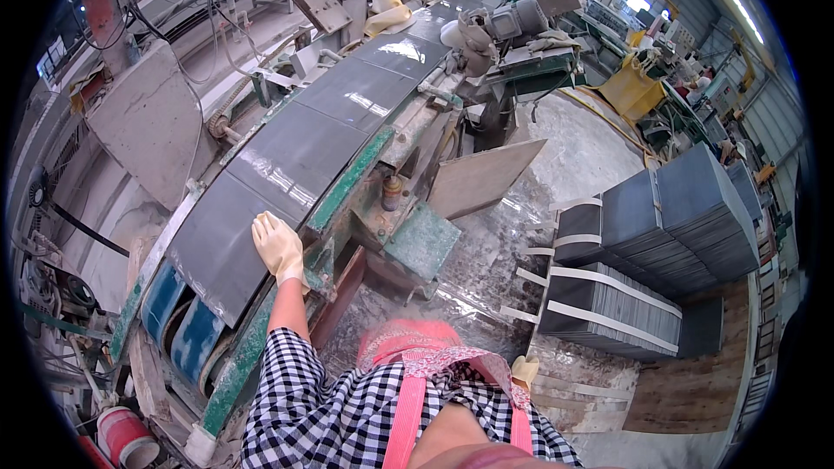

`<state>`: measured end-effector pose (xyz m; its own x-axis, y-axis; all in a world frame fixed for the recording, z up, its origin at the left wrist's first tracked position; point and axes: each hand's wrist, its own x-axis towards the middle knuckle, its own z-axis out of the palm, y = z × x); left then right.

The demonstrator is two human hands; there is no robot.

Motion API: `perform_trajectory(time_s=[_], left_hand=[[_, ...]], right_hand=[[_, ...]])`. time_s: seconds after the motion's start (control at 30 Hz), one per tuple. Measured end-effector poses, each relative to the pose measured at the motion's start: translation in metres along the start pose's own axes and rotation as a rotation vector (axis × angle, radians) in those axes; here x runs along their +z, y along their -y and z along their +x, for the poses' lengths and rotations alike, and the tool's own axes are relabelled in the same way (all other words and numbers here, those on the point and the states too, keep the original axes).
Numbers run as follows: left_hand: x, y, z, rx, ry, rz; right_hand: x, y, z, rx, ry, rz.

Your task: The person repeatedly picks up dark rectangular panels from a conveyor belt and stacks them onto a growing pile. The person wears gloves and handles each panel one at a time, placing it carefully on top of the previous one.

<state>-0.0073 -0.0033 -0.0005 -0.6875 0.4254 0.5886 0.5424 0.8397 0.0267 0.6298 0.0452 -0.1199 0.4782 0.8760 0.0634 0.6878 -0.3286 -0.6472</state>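
Note:
My left hand (279, 248), in a pale cream rubber glove, lies over the right edge of the nearest dark grey stone tile (213, 247). Its fingers rest on the wet, shiny surface, extended and close together. The tile sits at the near end of a conveyor, partly over the blue belts (193, 337). Further dark tiles (321, 113) lie end to end along the line behind it. Low on my right side, my right hand (525, 370) shows only as a bit of cream glove beside the pink apron; its fingers are mostly hidden.
Strapped stacks of dark tiles (612, 304) stand on a pallet to the right. A loose slab (483, 178) leans beside the green conveyor frame (352, 178). Grey motors (519, 19) flank the line farther off. A red-and-white bucket (128, 437) is at lower left. The floor (486, 269) is wet.

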Motion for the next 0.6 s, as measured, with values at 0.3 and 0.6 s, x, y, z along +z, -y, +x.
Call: perform_trajectory(time_s=[0.3,0.6], left_hand=[[-0.003,-0.003,0.002,0.002,0.000,-0.010],[0.001,-0.002,0.002,0.003,-0.019,-0.029]], right_hand=[[0.014,-0.021,0.003,-0.077,-0.090,0.020],[0.013,-0.008,0.003,-0.031,-0.062,0.004]])
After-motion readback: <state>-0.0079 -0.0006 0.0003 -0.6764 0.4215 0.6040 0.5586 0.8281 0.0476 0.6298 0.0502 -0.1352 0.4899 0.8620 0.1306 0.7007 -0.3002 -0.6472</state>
